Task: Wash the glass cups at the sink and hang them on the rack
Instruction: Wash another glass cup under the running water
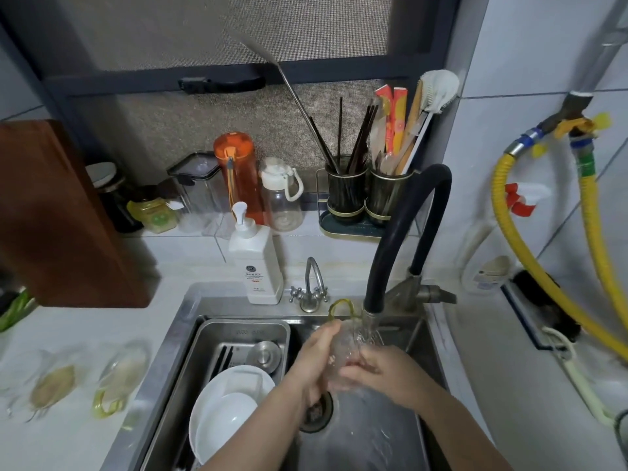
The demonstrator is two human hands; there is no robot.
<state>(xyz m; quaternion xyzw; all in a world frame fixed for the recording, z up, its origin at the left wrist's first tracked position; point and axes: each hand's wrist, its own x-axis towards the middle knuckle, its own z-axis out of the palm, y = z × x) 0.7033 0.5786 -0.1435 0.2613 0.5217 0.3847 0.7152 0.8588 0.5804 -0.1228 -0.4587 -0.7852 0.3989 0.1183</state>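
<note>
Now both hands grip a clear glass cup with a yellow handle (343, 348) under the black faucet's (401, 232) stream: left hand (314, 360) and right hand (384, 368) have fingers curled round it; the white pump bottle's (253, 263) label is too blurred to read.

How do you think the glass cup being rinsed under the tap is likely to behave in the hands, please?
Probably slippery: water from the black faucet runs over the glass cup while the left hand and right hand grip it. Likely fragile too, being clear thin-looking glass above a steel sink. Its yellow handle should offer a firmer hold.
</note>
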